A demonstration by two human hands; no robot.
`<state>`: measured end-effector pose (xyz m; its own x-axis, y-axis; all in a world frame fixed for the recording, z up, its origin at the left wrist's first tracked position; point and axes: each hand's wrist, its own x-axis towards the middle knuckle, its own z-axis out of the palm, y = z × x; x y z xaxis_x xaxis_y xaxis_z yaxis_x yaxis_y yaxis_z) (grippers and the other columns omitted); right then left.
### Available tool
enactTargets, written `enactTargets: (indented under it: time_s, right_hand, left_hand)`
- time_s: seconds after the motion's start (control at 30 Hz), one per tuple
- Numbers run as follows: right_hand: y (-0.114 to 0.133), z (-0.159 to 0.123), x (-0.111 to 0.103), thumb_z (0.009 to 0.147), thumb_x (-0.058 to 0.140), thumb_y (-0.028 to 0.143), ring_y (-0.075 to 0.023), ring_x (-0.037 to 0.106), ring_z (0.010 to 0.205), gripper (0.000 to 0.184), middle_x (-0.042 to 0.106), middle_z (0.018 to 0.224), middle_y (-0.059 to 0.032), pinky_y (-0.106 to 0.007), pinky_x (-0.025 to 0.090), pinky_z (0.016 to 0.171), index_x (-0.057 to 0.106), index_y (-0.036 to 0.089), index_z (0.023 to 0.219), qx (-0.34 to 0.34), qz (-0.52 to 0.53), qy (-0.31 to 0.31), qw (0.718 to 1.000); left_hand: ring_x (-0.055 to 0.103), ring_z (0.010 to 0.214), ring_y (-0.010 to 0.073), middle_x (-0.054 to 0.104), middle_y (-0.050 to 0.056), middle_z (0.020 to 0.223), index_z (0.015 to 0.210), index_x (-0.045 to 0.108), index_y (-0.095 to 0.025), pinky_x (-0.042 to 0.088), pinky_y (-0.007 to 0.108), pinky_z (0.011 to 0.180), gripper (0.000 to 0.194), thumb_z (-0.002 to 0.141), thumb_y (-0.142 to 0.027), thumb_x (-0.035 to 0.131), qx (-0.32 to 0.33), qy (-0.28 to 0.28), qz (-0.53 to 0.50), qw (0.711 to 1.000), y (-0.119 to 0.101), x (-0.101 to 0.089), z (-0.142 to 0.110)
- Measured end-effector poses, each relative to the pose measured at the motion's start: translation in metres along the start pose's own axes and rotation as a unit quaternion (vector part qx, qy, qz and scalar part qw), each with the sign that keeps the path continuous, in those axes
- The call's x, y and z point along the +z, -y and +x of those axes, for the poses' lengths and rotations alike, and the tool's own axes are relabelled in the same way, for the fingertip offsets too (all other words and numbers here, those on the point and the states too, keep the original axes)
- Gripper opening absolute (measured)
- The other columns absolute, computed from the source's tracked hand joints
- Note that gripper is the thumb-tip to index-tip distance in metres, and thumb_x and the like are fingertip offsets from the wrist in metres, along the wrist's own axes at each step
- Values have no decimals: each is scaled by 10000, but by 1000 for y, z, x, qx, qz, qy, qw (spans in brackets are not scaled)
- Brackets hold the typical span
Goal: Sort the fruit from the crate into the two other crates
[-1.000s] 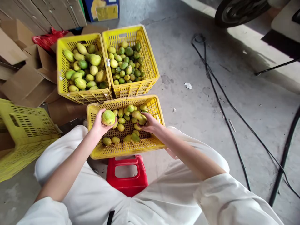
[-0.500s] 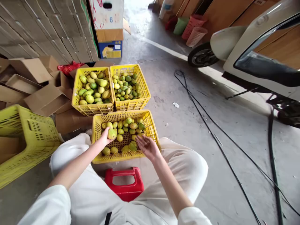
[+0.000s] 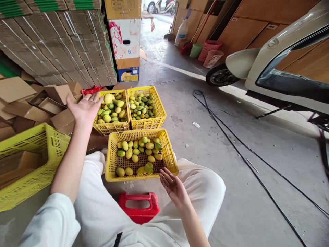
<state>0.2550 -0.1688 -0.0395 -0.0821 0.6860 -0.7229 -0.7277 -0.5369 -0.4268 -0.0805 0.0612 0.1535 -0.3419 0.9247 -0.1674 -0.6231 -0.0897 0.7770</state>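
Yellow-green oval fruit [image 3: 129, 153] in shallow yellow plastic crate [image 3: 112, 151] between white-trousered knees [image 3: 207, 176], likely for easy reach; bare left hand [image 3: 86, 105], bare right hand [image 3: 175, 188] both spread, gripping nothing.

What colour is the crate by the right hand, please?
Yellow; the head view shows the crate best.

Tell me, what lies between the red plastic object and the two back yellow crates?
The nearer yellow crate, holding fruit, and a strip of floor beside the red object; the head view shows both.
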Motion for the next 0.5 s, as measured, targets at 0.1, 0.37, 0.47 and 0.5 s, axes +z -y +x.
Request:
enactTargets:
  time_s: [0.1,0.37,0.47,0.5]
  right_hand:
    - [-1,3,-4,850,691,279,-210,796,1034,258,822,1132,-90,-317,612,975,770,195,1081,4,-3,-13,1000]
    - [-2,51,12,894,566,306,-211,788,1037,267,810,1145,-89,-341,619,939,712,216,1099,-71,-209,-72,973]
    - [-6,87,17,956,512,301,-225,780,1030,300,796,1146,-95,-353,625,892,688,203,1177,-73,-305,-83,946]
    - [-7,100,18,983,502,301,-228,773,1025,299,786,1158,-101,-358,626,876,685,195,1195,-75,-348,-84,931]
  left_hand:
    - [542,1429,368,735,117,1219,1318,631,-293,565,527,1049,602,916,-712,471,16,44,98,994,10,-14,-38]
    - [182,1617,195,285,-143,1725,1573,398,-404,396,398,1241,738,971,-686,78,58,-20,243,968,36,-96,-69]
    - [143,1624,180,182,-62,1761,1658,238,-318,302,423,1291,759,992,-599,4,-41,-33,362,931,94,-127,-77]
    - [116,1627,190,145,-23,1769,1668,224,-272,266,427,1303,747,1005,-568,44,-70,-29,388,918,116,-137,-79]
